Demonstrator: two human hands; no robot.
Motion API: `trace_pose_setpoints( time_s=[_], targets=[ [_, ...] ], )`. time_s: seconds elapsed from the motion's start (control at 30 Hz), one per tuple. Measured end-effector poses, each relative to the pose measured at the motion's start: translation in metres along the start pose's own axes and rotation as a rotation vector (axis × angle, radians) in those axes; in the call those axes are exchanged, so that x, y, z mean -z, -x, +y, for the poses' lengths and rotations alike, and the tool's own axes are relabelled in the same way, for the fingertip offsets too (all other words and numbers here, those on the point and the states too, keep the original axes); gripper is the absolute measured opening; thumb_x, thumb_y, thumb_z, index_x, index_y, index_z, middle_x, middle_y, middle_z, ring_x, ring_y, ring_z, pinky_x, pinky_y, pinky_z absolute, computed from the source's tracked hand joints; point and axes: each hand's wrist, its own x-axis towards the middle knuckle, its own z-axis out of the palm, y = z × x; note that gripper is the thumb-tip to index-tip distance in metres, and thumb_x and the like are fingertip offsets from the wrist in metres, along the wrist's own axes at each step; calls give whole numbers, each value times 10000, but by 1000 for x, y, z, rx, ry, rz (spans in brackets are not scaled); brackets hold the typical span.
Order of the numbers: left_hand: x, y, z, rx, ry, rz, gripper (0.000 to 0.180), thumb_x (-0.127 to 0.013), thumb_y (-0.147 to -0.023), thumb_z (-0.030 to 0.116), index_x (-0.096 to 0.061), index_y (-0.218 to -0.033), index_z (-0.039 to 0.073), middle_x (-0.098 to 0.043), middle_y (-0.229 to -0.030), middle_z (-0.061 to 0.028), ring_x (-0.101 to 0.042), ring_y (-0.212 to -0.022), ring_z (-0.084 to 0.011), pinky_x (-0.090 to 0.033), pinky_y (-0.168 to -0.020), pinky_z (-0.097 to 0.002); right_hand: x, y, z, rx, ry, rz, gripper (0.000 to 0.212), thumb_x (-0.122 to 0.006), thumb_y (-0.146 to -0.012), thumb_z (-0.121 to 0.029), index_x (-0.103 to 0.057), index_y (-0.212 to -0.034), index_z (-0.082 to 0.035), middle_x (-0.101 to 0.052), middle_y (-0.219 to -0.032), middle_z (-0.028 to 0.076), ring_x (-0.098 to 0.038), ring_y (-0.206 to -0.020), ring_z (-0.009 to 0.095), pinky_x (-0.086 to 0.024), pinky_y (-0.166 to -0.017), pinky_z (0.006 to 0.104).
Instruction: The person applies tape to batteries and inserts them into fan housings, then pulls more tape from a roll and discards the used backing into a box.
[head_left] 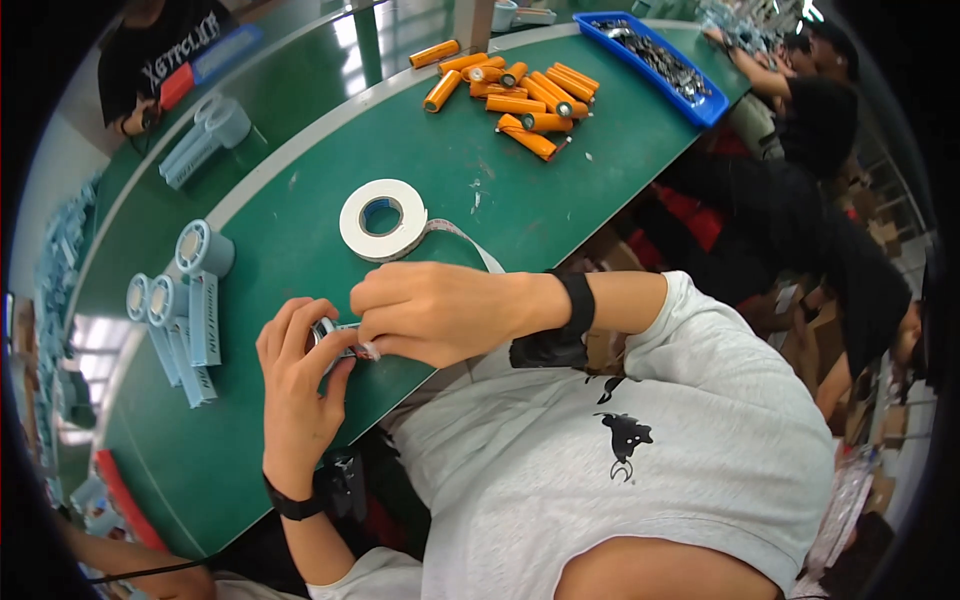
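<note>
Close to the table's near edge, my left hand (300, 375) curls its fingers and thumb around a small light-blue part with a dark and white rim (322, 331), mostly covered by the fingers. My right hand (435, 312) meets it from the right, fingertips pinched together. At those fingertips a tiny pale piece with a bit of red (366, 351) shows; its kind is unclear. Just beyond my right hand lies a roll of white tape (355, 218), its loose strip (465, 236) trailing toward my wrist. Both wrists wear black bands.
Orange cylindrical batteries (505, 103) are heaped at the far side of the green table (300, 270). Behind them to the right, a blue tray (713, 108) holds many small metal parts. Light-blue handheld fans (203, 300) lie at left. Other people (165, 60) sit around the table.
</note>
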Motion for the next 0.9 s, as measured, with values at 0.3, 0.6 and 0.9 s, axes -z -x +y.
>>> trace_pose_setpoints(
  time_s=[0.3, 0.6, 0.9],
  targets=[
    [-8, 1, -15, -83, 77, 135, 102, -658, -634, 69, -583, -703, 61, -574, -971, -78, -501, -1009, -287, -337, -856, -396, 38, 8, -16, -174, -124, -189, 97, -604, -751, -29, -550, -822, 9, -531, -886, 86, -562, -715, 205, -481, -564, 272],
    [-13, 3, -17, -74, 208, 197, 136, -628, -699, 55, -496, -710, 25, -579, -1000, -118, -503, -1002, -310, -350, -866, -388, 41, -27, -19, -262, -65, -591, 101, -566, -751, -14, -510, -815, 40, -470, -802, 103, -530, -655, 261, -456, -551, 313],
    [-17, 13, -18, 101, 444, 212, 111, -529, -820, 66, -462, -747, 18, -522, -1120, -156, -462, -1040, -286, -390, -820, -342, 27, -48, -27, -350, -16, -714, 82, -522, -749, 11, -461, -747, 66, -490, -762, 147, -536, -638, 305, -432, -542, 364]
  ],
)
